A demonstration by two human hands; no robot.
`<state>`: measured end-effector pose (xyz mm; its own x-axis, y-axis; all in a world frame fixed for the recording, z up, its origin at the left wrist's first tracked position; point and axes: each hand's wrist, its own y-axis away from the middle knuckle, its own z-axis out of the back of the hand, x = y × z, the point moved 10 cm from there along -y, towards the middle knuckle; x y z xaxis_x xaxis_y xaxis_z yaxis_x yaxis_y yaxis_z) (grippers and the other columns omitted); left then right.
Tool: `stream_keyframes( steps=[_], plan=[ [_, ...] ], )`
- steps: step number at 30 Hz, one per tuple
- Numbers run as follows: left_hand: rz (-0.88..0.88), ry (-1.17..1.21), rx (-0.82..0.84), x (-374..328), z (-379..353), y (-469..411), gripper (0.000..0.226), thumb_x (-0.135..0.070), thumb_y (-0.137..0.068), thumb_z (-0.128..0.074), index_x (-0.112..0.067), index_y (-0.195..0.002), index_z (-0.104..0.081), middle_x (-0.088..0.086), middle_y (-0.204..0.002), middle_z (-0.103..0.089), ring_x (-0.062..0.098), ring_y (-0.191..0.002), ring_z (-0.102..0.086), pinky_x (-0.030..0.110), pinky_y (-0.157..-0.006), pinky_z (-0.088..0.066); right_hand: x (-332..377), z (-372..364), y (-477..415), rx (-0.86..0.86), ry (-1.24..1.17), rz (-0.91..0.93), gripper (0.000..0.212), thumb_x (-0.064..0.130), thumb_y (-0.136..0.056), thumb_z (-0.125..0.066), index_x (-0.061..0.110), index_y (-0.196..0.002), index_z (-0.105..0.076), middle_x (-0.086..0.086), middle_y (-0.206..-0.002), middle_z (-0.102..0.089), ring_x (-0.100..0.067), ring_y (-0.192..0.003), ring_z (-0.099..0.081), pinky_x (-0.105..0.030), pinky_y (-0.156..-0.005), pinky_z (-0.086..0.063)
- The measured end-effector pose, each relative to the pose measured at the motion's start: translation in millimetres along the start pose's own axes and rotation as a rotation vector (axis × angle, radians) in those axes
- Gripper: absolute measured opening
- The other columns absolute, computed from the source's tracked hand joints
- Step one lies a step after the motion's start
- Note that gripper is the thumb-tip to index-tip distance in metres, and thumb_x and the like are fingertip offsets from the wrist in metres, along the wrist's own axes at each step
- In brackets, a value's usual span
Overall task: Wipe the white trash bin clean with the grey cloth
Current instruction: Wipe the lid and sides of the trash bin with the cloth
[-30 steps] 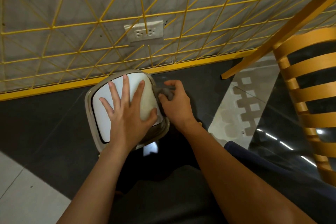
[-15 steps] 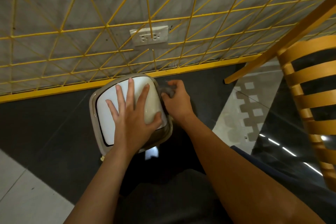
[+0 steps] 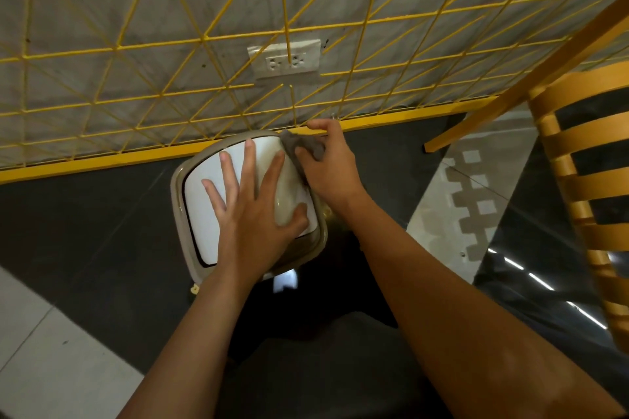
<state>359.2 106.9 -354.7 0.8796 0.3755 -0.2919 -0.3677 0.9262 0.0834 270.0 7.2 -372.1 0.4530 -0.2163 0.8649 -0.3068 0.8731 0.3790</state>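
Head view. Since 0.5 s ago the right hand (image 3: 332, 170) has slid along the bin's right edge toward the wall, from about the middle of that side to the far right corner. The grey cloth (image 3: 301, 145) has gone with it. The left hand (image 3: 252, 214) has stayed in place on the lid (image 3: 204, 214). The whole scene sits lower in the frame than before, with the wall outlet (image 3: 286, 58) nearer the middle.

The left hand lies flat, palm down. Its 4 fingers are straight and fanned apart toward the wall, and the thumb is stretched out to the right across the lid. The right hand is curled, with thumb and fingers bunching the cloth against the bin's far right corner. Its uppermost finger overlaps the yellow base rail (image 3: 102, 163) in the picture. Both forearms are bare and come in from the bottom of the frame.

The white trash bin (image 3: 190, 258) stands on the dark floor (image 3: 85, 231) just in front of the base rail, seen from above. It has a rounded-square shape, with a greyish-beige rim (image 3: 177, 207) around the smooth, glossy white lid, which looks yellowish on its right side. The cloth is small, crumpled and matte.

Behind the bin a yellow wire grid (image 3: 204, 37) of crossing triangles covers a grey wall. To the right stands a wooden chair (image 3: 585, 187) with curved slats, and pale tiles (image 3: 51, 350) lie at lower left.
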Motion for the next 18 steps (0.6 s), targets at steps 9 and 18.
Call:
stream_keyframes(
  steps=[9,18],
  plan=[
    [-0.016,-0.04,-0.018,-0.3,0.7,-0.6,0.076,-0.057,-0.074,-0.035,-0.023,-0.141,-0.036,0.013,-0.153,-0.021,0.045,-0.139,-0.014,0.069,-0.101,-0.019,-5.5,-7.6,-17.8,0.006,0.007,-0.063,0.038,0.012,-0.09,-0.054,0.016,-0.126,-0.042,-0.011,-0.099,-0.059,-0.021,-0.092,-0.057,-0.03,-0.08,-0.046],
    [-0.009,0.026,-0.024,-1.4,2.0,1.0,0.076,-0.056,-0.073,-0.035,-0.025,-0.142,-0.032,0.01,-0.156,-0.015,0.042,-0.141,-0.006,0.067,-0.105,-0.01,-9.4,-4.3,-3.9,0.038,0.071,-0.053,0.041,0.012,-0.092,-0.051,0.015,-0.131,-0.04,-0.006,-0.1,-0.057,-0.024,-0.105,-0.057,-0.022,-0.074,-0.039]
  ],
)
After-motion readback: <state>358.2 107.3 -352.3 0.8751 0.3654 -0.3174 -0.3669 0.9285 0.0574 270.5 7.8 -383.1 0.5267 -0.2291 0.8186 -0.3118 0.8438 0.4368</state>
